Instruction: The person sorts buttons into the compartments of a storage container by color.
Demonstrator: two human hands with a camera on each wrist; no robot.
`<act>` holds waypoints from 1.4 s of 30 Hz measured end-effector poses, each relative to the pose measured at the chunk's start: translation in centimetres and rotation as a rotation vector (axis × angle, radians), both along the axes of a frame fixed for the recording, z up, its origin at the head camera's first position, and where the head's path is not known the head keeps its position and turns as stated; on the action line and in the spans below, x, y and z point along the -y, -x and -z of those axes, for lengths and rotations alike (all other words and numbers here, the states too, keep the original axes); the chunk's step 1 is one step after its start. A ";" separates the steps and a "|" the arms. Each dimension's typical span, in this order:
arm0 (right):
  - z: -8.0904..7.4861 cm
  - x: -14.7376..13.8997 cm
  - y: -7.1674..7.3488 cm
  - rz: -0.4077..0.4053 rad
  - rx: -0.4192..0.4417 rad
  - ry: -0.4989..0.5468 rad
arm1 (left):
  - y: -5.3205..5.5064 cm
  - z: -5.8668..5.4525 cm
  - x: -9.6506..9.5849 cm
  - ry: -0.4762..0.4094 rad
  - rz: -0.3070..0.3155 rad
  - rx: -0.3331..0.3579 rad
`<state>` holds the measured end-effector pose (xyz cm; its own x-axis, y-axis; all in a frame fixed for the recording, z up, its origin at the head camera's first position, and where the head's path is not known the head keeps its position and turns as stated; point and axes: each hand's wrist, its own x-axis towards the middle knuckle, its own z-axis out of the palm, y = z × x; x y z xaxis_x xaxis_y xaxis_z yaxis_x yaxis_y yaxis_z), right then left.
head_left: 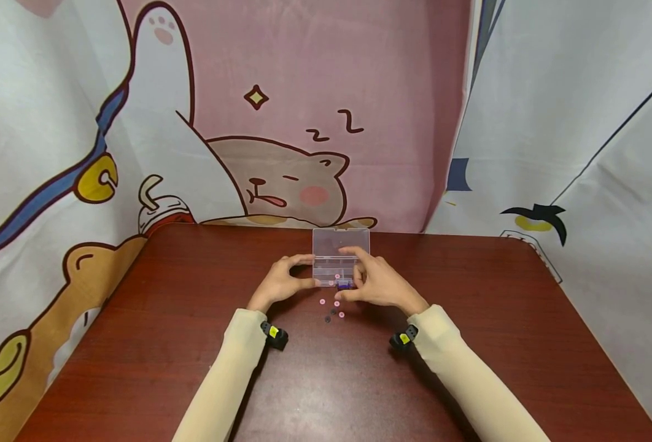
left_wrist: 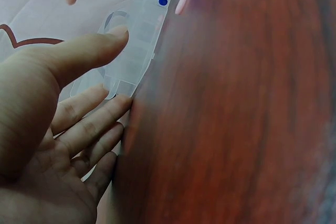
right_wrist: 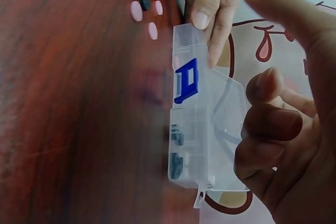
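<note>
A clear plastic compartment box [head_left: 326, 272] with a blue latch [right_wrist: 187, 81] stands on the table, its clear lid [head_left: 331, 239] raised at the back. My left hand [head_left: 279, 283] holds the box's left end, thumb at the near corner. Over the right end is my right hand [head_left: 382, 281], thumb and index finger spread apart, the other fingers loosely bent, nothing between them. Pink discs [head_left: 322, 301] and dark discs [head_left: 328, 319] lie on the table before the box. Inside, dark discs [right_wrist: 177, 166] show through the right end's wall, and a pink disc [head_left: 337, 276] sits near the latch.
The brown table [head_left: 193, 344] reaches well out to both sides and toward me. Behind its back edge hangs a printed cloth [head_left: 403, 110] with cartoon animals. Each wrist wears a small black device [head_left: 275, 336] over a pale sleeve [head_left: 221, 374].
</note>
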<state>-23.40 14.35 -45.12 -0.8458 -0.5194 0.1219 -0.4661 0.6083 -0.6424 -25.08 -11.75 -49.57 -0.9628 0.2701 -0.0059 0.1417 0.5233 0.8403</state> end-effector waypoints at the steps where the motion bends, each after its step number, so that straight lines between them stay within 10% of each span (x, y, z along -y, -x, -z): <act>1: 0.0 -0.1 -0.1 -0.002 0.004 -0.006 | 0.0 0.0 0.0 -0.001 0.000 0.001; 42: 1.8 -0.5 -2.9 -0.144 0.022 -0.186 | 0.0 0.0 0.1 0.002 0.005 -0.005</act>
<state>-20.49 14.84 -46.92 -0.7629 -0.6465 -0.0047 -0.5437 0.6456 -0.5363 -25.13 -11.85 -49.58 -0.9616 0.2744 -0.0020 0.1479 0.5245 0.8385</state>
